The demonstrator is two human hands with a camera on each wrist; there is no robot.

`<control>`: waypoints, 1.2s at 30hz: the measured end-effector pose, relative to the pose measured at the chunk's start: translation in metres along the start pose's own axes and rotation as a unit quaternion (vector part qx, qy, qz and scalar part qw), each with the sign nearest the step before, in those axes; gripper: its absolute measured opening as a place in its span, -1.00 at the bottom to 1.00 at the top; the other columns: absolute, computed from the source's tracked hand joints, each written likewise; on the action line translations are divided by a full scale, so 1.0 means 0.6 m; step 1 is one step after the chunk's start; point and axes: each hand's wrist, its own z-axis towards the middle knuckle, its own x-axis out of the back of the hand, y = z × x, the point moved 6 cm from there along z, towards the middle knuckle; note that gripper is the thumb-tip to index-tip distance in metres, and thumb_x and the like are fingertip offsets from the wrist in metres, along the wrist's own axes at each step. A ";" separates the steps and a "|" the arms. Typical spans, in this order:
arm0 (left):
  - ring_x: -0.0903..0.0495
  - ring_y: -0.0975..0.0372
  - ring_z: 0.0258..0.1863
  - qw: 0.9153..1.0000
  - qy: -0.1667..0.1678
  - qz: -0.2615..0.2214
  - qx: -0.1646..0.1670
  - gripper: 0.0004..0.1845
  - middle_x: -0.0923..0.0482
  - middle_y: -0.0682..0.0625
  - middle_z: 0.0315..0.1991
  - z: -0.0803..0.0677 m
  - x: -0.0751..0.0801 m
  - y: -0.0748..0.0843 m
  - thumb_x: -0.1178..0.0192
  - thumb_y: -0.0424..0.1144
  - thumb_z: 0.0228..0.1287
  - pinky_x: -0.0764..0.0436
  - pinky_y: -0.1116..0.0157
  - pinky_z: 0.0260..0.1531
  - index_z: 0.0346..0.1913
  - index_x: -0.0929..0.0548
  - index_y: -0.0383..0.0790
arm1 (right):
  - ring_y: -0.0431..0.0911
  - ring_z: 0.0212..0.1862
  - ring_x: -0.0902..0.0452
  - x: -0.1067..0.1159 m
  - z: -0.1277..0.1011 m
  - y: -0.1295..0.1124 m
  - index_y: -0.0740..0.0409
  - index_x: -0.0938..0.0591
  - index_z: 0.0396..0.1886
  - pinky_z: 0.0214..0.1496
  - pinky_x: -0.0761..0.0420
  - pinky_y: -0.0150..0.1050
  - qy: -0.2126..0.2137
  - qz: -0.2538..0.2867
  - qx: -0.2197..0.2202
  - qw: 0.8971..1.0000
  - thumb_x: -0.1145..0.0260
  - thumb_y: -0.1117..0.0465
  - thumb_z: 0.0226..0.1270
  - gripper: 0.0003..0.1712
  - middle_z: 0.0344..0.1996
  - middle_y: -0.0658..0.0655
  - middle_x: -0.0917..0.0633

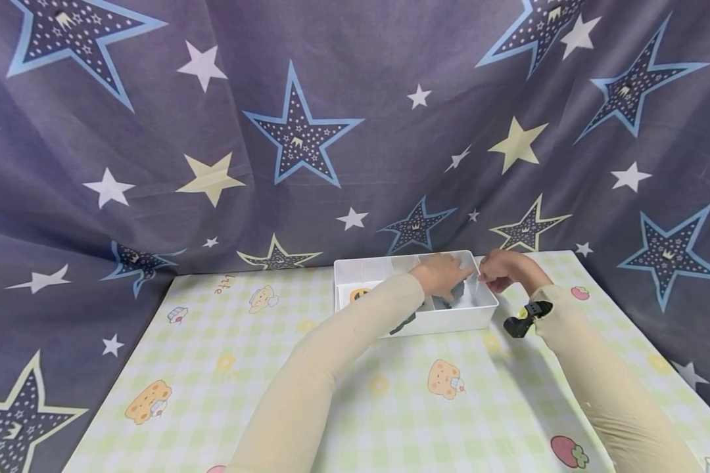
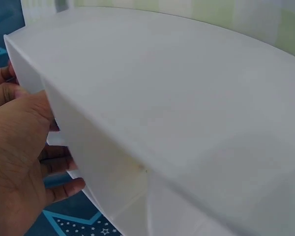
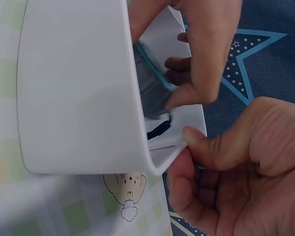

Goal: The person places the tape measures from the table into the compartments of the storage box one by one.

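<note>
A white divided box [image 1: 449,320] stands at the back of the table. My left hand [image 1: 442,274] reaches over it into the right-hand compartment. Its spread, slightly bent fingers touch a soft-looking grey item [image 1: 457,292] with a teal edge; the palm hides part of it. In the right wrist view this grey item [image 3: 155,93] leans inside the box, and a black strip [image 3: 160,129] lies beside it. At the box's right end my right hand [image 1: 499,268] pinches the rim between thumb and fingertips. Up close, the right hand [image 3: 236,167] grips the corner wall.
In the box's left part lies a white piece with an orange round print [image 1: 359,293]. A dark narrow thing [image 1: 403,323] shows at the box's front, under the left sleeve. The checkered tablecloth [image 1: 260,355] spreads in front; a star-patterned curtain [image 1: 390,164] hangs close behind.
</note>
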 end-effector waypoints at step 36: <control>-0.34 0.17 0.46 0.999 0.009 0.013 0.032 -0.20 -0.30 0.03 0.51 -0.023 0.011 -0.019 -0.14 0.24 0.40 -0.35 0.13 0.44 0.59 -0.18 0.08 | -0.18 -0.51 -0.48 -0.004 0.002 -0.003 0.17 -0.44 -0.45 -0.38 -0.60 -0.33 -0.002 -0.001 0.003 1.000 -0.09 0.37 0.48 -0.77 -0.55 0.05 -0.52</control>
